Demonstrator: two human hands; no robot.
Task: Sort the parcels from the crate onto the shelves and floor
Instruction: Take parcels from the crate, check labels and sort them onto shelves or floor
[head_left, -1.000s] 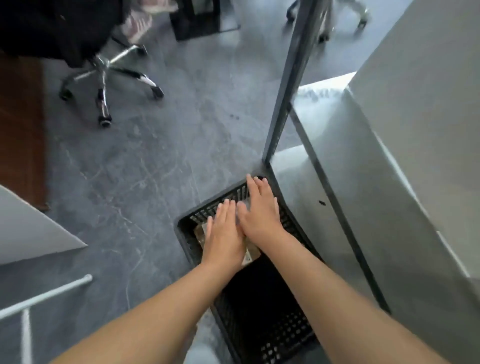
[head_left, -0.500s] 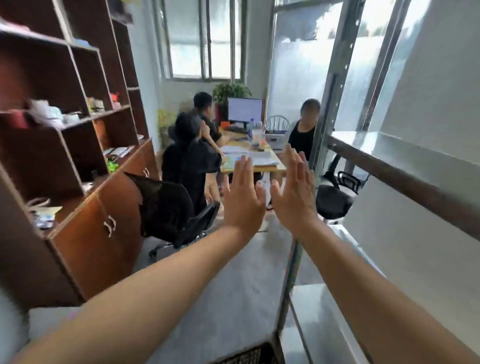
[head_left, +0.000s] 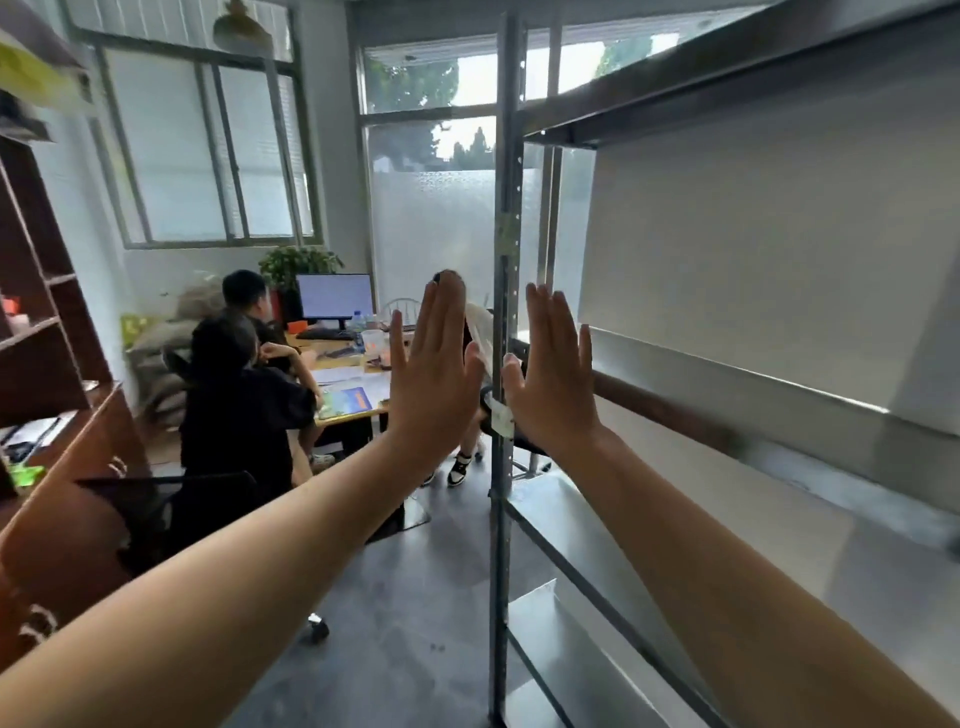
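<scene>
Beside the metal shelf post (head_left: 503, 270), both hands, left hand (head_left: 434, 374) and right hand (head_left: 556, 379), are raised flat-fingered, holding nothing.

The single head-worn wide-angle camera faces forward, roughly level, close to the metal shelf post (head_left: 504, 234), with shelves (head_left: 675, 397) right of it and a desk (head_left: 337, 376) far left beyond.

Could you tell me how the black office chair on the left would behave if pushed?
The black office chair would likely roll readily: a castor shows beneath it on the smooth grey floor. Nobody sits in it, so it probably moves lightly.
</scene>
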